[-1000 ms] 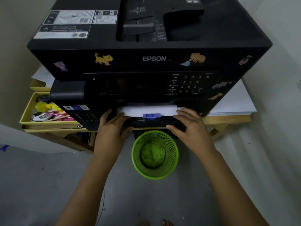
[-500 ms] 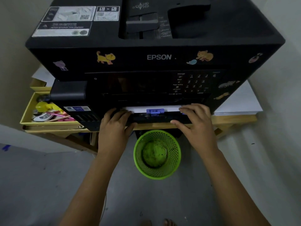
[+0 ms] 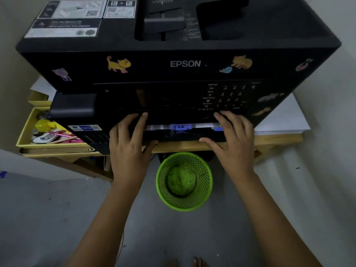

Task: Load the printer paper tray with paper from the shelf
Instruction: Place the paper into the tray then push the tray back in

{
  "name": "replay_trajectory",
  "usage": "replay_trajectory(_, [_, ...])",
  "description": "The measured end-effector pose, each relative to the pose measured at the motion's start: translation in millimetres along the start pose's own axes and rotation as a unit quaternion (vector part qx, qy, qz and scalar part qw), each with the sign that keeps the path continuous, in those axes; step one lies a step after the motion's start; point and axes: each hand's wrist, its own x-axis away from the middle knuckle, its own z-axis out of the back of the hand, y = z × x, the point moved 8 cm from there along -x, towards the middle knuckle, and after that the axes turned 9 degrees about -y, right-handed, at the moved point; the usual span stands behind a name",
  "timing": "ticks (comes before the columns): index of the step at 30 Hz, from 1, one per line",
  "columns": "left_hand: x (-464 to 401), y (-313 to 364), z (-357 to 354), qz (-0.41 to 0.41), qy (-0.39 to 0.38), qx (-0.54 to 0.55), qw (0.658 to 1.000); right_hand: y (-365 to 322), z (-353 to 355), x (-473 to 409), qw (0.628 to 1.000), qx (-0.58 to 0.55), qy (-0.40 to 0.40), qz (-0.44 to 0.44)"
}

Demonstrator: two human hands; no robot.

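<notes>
A black Epson printer [image 3: 173,60] fills the upper half of the view, with cat stickers on its front and white labels on its lid. It sits on a wooden shelf [image 3: 269,140]. At the right, a stack of white paper [image 3: 283,120] lies on the shelf beside the printer. At the left, a yellow box [image 3: 27,132] holds pens and small clutter. Below, on the grey floor, a green mesh bin [image 3: 184,182] stands between the forearms.

The tray [image 3: 173,136] is at the bottom front of the printer, almost fully in; only a thin strip of white sheets [image 3: 156,127] shows in the slot, with a blue guide [image 3: 180,127] at its middle.

The left hand [image 3: 131,145] lies flat on the tray's left front, fingers straight and spread, thumb along the lower edge. The right hand [image 3: 234,139] lies on the tray's right front the same way, fingers straight and a little apart, thumb pointing inward along the lower edge.
</notes>
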Motion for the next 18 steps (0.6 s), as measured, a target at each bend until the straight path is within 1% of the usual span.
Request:
replay_trajectory(5, [-1.1, -2.6, -7.4, -0.014, -0.013, -0.006, 1.000, 3.2, -2.7, -0.5, 0.999, 0.035, -0.002, -0.014])
replay_trajectory(10, [-4.2, -4.1, -11.4, -0.014, -0.030, -0.005, 0.999, 8.6, -8.0, -4.2, 0.999, -0.002, -0.039, -0.021])
replay_trajectory(14, [-5.7, -4.2, -13.0, -0.010, -0.038, -0.005, 0.999, 6.6, -3.0, -5.4, 0.999, 0.024, -0.023, -0.033])
replay_trajectory(18, [-7.1, -6.5, -12.7, 0.008, -0.045, 0.009, 0.999, 2.8, -0.5, -4.5, 0.999, 0.035, 0.002, -0.023])
